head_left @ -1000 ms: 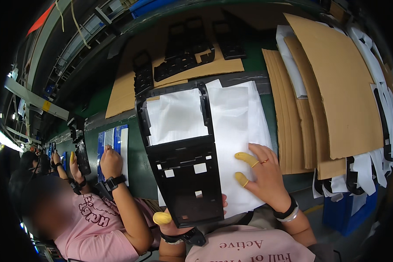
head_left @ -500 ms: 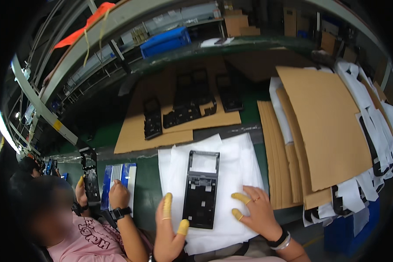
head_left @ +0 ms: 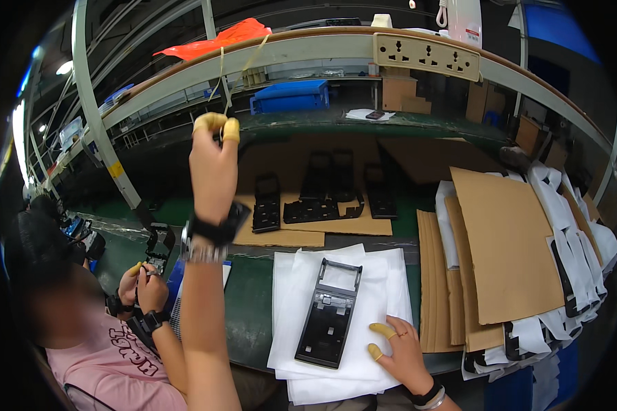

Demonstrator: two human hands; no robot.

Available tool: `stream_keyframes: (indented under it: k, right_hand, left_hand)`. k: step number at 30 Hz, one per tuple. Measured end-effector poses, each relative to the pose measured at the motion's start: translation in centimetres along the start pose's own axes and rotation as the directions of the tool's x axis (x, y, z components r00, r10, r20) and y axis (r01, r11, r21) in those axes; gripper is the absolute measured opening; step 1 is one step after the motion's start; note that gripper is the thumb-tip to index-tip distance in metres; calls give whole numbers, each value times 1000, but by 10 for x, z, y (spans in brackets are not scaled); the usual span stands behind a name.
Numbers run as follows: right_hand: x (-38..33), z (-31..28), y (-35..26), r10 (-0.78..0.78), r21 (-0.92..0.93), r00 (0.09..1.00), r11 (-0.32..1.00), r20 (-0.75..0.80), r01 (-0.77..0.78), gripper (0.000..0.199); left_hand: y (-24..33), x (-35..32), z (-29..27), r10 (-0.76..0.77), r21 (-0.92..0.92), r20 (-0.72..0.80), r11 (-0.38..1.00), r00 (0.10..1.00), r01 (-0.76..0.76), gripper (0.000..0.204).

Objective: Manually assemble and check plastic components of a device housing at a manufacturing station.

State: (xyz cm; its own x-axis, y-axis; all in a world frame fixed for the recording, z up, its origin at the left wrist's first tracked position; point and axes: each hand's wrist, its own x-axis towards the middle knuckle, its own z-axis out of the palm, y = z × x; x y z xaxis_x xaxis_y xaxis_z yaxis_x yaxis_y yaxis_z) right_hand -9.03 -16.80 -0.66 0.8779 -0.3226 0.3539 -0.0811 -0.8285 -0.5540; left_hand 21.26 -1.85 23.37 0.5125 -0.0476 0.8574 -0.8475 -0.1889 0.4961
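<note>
A black plastic frame part (head_left: 328,314) lies flat on a stack of white sheets (head_left: 384,288) on the green bench. My right hand (head_left: 399,349), with yellow finger cots, rests on the sheets just right of the part and holds nothing. My left hand (head_left: 213,154) is raised high above the bench, its yellow-capped fingertips pinched on a thin hanging cord (head_left: 221,65). A black band (head_left: 216,230) circles that wrist.
More black frame parts (head_left: 322,192) sit on brown cardboard (head_left: 288,236) behind. Cardboard sheets (head_left: 500,253) and white-wrapped parts (head_left: 576,260) are stacked at right. A person in pink (head_left: 123,342) at left handles a black part (head_left: 159,245). A socket strip (head_left: 425,55) hangs overhead.
My left hand has left the sheets and risen up to the hanging cord. The black part now lies alone on the sheets. My view has tilted upward.
</note>
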Motion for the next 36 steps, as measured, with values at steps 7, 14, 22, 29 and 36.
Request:
stream_keyframes:
  k: [7,14,22,29,36]
  right_hand:
    - [1,6,7,16,-16,999,1000,34,-16,37]
    - [-2,5,8,49,-49,998,998,44,-47,38]
    - [1,5,8,64,-1,996,998,68,-64,38]
    - [-1,2,5,48,23,997,999,55,-49,37]
    - [1,2,6,31,-4,999,1000,41,-30,36]
  left_hand:
    - [-96,66,52,167,459,-183,886,969,-66,36]
    - [-100,69,62,173,134,-70,977,982,-163,37]
    - [-98,82,56,262,298,-221,935,939,-191,33]
    - [-94,76,53,250,240,-70,944,966,-227,35]
    - [-51,14,38,-86,-476,231,859,969,190,36]
